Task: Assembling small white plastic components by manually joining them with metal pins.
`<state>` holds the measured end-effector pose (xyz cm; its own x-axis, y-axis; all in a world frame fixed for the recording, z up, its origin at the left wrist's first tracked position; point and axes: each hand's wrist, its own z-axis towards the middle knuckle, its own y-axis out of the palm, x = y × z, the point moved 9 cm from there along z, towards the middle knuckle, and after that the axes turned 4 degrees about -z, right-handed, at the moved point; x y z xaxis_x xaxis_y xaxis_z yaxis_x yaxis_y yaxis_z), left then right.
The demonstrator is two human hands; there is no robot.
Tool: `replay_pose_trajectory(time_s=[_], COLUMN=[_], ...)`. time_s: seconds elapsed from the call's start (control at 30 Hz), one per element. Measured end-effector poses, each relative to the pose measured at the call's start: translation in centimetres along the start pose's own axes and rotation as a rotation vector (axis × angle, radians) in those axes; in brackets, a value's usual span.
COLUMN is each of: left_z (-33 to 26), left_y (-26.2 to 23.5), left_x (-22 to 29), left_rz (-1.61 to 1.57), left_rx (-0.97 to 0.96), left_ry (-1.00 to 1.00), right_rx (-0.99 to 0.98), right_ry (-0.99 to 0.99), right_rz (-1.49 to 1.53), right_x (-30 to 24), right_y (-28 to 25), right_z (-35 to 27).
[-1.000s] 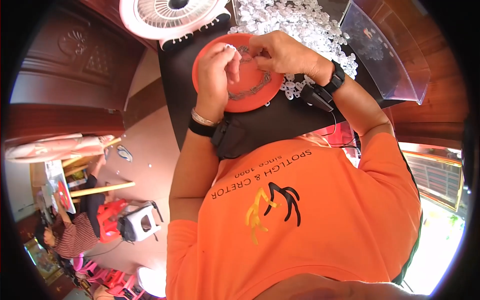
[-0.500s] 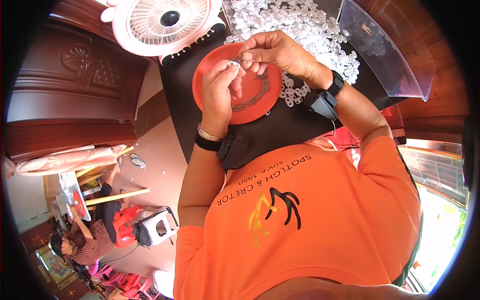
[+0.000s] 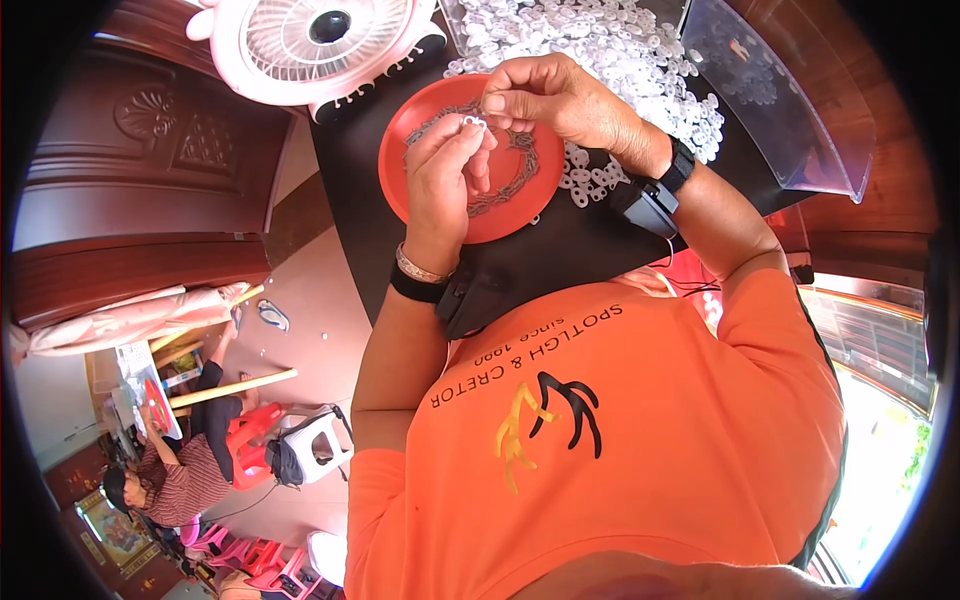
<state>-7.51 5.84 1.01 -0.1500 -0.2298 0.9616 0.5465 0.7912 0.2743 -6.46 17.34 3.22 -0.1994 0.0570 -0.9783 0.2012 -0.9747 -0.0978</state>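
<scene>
Bench (image 3: 560,238), black-topped, one. Heap of loose white oval pieces (image 3: 590,45), holed, spread across the far part of the bench. Clear plastic bin (image 3: 800,110), right of the heap, curved-walled. Fan (image 3: 330,28), white, round, dark hub, far left. Plate (image 3: 398,165), red-orange, round, on the bench beside the heap. Ring of grey links (image 3: 522,172), laid in the plate, fine detail too small to tell. Hands, two, over the plate: right hand (image 3: 560,100) with thumb and forefinger drawn together, contents unclear; left hand (image 3: 442,180) pinching one small white piece (image 3: 474,121) at its fingertips, above the plate, near the right fingertips.
</scene>
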Motion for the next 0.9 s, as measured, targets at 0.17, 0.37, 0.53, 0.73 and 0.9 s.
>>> replay_pose_trajectory(time_s=[0.17,0.37,0.53,0.73,0.9], left_z=[0.1,0.2,0.1,0.0,0.1], left_y=[0.2,0.2,0.2,0.2,0.2], left_x=[-0.3,-0.3,-0.5,-0.4,-0.6], left_rz=[0.060,0.078,0.080,0.100,0.113], left_rx=[-0.036,-0.050,-0.047,-0.030,-0.041], left_ry=[0.013,0.008,-0.014,-0.014,-0.026], right_rx=[-0.016,-0.014,-0.014,0.036,0.011], right_ry=[0.024,0.034,0.060,0.003,0.014], right_rz=[-0.052,-0.085,-0.143,-0.142,-0.215], right_x=[0.2,0.1,0.5,-0.3,-0.1], right_y=[0.3,0.2,0.1,0.3,0.3], right_z=[-0.1,-0.2,-0.2,-0.4,-0.3])
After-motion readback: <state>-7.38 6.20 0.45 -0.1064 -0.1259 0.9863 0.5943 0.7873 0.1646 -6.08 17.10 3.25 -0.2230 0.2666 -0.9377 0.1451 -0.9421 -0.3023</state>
